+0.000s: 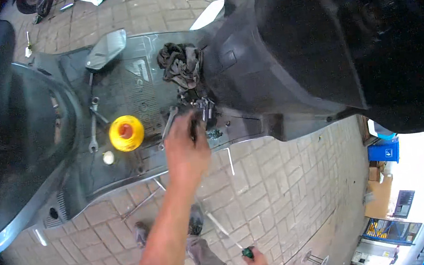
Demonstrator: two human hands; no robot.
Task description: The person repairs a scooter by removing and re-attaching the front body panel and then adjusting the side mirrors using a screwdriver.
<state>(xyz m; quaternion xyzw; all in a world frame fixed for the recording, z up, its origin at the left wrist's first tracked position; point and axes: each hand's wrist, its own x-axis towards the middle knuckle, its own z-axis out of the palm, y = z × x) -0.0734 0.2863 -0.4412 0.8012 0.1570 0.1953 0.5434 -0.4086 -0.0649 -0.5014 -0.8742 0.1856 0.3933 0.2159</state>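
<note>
My left hand [187,140] reaches over a scooter's dark footboard [140,101]. Its fingers curl down at a cluster of small metal parts [205,107]; what lies between them, if anything, cannot be made out. Just left of these fingers is a wrench [170,121]. Low at the right, my right hand [258,261] is closed round the green handle of a screwdriver [226,230], its long shaft slanting up and left over the paving. A crumpled black rag [181,65] lies beyond the metal parts.
A yellow round container with a reddish middle [126,133], a small whitish cap [109,158], another wrench [93,133] and a mirror [107,50] lie on the footboard. The dark scooter seat [14,139] rises at left. A blue bin [383,151] stands at far right.
</note>
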